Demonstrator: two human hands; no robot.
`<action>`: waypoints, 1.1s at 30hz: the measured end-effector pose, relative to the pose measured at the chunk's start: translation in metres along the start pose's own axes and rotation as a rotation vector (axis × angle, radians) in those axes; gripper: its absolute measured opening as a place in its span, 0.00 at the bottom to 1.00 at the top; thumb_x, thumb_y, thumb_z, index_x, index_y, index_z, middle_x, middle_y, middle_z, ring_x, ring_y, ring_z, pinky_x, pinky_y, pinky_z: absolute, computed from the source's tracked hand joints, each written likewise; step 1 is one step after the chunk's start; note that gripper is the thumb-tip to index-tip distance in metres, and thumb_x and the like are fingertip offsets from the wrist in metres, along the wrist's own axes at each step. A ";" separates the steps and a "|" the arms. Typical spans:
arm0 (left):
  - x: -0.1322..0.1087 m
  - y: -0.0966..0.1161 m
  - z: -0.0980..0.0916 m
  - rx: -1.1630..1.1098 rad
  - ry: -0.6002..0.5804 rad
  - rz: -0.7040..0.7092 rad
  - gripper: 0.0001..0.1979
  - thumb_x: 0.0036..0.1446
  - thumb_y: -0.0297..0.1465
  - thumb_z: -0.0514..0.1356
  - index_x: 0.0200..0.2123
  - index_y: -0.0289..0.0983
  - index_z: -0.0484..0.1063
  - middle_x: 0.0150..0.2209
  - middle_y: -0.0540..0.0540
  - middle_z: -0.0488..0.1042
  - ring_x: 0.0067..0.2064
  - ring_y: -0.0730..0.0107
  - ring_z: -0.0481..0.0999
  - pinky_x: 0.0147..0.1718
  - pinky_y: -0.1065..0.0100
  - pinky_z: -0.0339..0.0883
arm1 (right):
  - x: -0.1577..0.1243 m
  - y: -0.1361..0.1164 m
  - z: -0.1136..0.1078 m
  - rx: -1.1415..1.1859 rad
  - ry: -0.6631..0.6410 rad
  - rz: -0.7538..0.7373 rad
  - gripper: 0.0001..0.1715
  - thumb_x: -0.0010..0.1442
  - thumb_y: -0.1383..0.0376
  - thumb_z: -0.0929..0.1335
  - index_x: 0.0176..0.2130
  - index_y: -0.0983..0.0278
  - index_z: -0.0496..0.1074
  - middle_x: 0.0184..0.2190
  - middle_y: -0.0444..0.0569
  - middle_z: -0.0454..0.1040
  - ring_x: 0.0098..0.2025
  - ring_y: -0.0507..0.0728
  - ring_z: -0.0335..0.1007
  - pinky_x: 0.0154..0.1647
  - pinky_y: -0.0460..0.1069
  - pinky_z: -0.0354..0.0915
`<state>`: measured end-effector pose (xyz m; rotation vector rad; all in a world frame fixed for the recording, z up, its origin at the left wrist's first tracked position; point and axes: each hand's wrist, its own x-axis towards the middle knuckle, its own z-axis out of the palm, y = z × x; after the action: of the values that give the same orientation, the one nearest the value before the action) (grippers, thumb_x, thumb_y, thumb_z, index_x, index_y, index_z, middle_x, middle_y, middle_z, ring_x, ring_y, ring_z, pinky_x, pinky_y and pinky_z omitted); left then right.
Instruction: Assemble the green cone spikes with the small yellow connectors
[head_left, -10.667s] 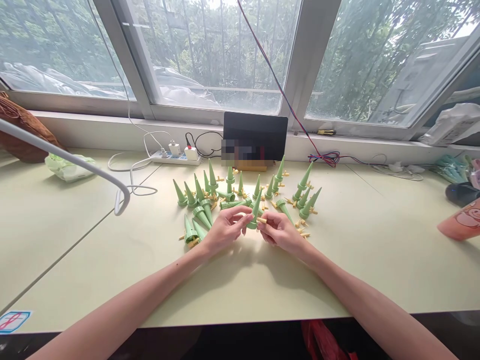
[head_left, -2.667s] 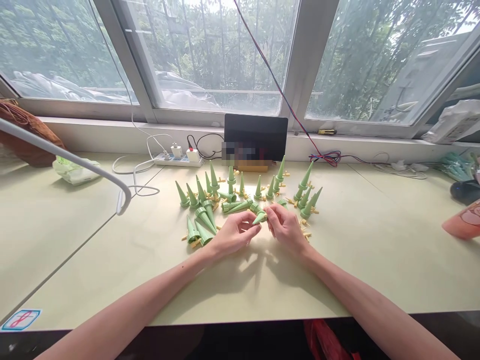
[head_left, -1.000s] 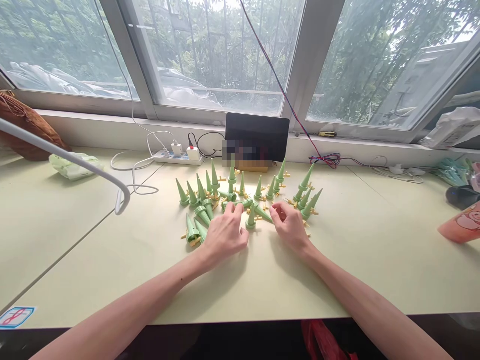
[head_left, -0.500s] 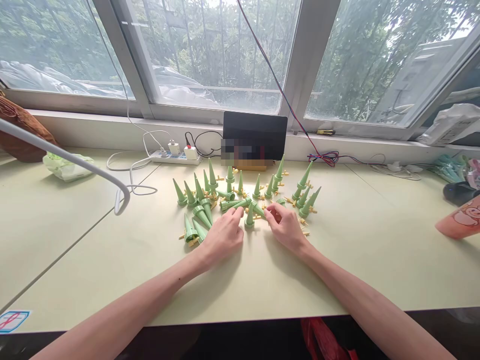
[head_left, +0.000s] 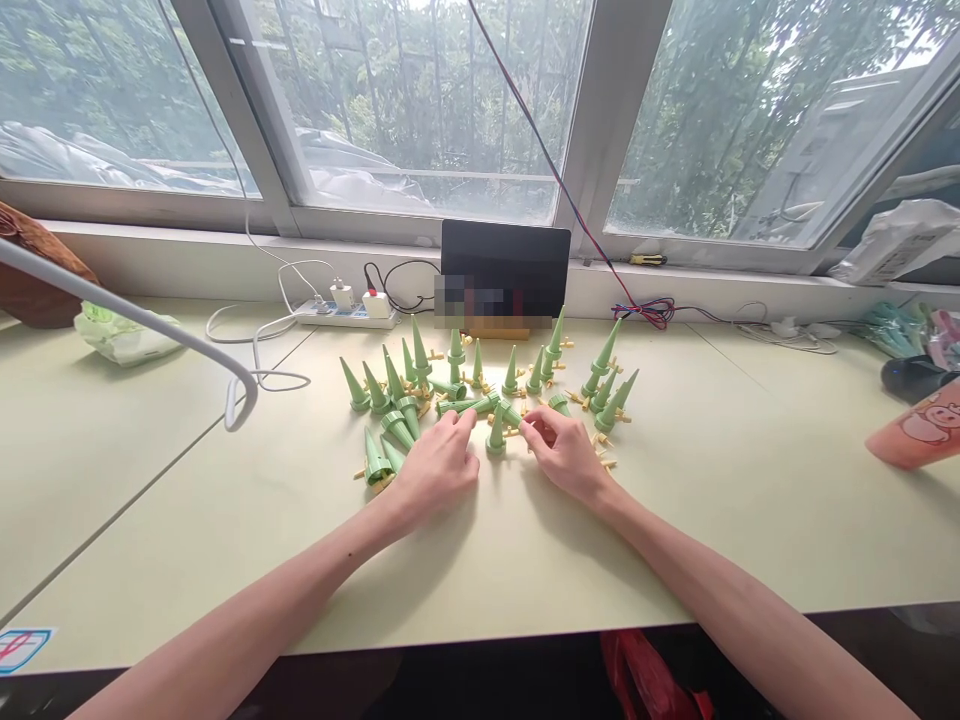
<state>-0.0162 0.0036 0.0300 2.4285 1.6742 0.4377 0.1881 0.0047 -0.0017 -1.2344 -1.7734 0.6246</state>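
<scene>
Standing upright between my two hands, a light green, pointed plastic cone (head_left: 496, 437) with a wide round base is on the pale yellow-green table (head_left: 525, 560). A small yellow plastic valve (head_left: 512, 432) sticks out at its right side. My left hand (head_left: 439, 460) is to the left of this cone and apart from it; its fingers are bent and its back is turned up. The fingertips are near the green ribbed plastic cones (head_left: 453, 407) which lie on their sides, but I cannot tell if they grip something. My right hand (head_left: 568, 452) is on the other side, with thumb and fingers curled beside a lying green cone (head_left: 511, 413), just behind the upright one. Whether I pinch this lying cone, I cannot tell. Farther out, more green cones (head_left: 354, 388) stand at the left, and one more cluster of cones (head_left: 616, 402) stands at the right. Behind them is a black flat screen (head_left: 525, 260), with an orange-brown block (head_left: 499, 330) at its foot.
</scene>
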 end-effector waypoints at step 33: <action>-0.004 0.011 0.018 -0.498 0.549 0.525 0.04 0.67 0.25 0.56 0.40 0.38 0.70 0.36 0.48 0.71 0.31 0.77 0.71 0.27 0.75 0.69 | -0.001 -0.003 0.001 0.021 -0.042 -0.003 0.15 0.67 0.58 0.64 0.35 0.64 0.74 0.18 0.41 0.64 0.21 0.51 0.56 0.24 0.47 0.54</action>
<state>-0.0020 -0.0032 0.0153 2.4314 0.8461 1.4984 0.1859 0.0026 -0.0006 -1.2123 -1.7990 0.6702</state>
